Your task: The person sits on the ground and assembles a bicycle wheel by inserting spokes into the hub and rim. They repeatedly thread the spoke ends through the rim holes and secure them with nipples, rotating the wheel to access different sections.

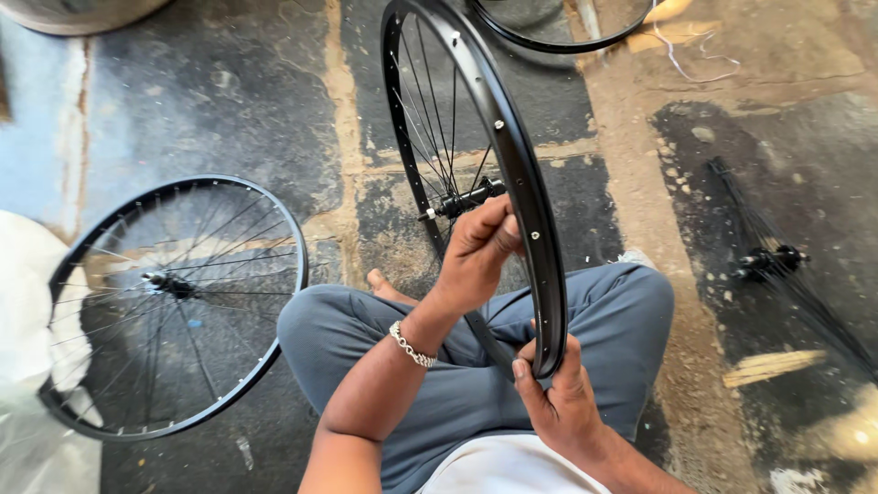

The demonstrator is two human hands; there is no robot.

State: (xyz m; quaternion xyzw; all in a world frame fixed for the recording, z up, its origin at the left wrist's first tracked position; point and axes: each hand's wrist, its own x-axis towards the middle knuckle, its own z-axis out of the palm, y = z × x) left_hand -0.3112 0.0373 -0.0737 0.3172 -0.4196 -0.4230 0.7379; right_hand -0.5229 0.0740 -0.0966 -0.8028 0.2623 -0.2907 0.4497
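Here, you sit cross-legged on a stained concrete floor (229, 91), holding a black rim (521, 183) upright over your lap. Your right hand (562, 402) curls its fingers around the rim's lower edge. Your left hand (480, 252) pinches among the spokes near the hub (466, 199). A finished wheel (174, 302) lies flat at your left; loose spokes (777, 256) lie right.

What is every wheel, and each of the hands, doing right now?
Held rim: upright on edge, only partly spoked.
Left hand: fingers at the rim's inner side, near the hub.
Right hand: gripping the rim's lower edge.
Finished wheel: flat on the floor, fully spoked.
Loose spokes: lying bundled with a hub.
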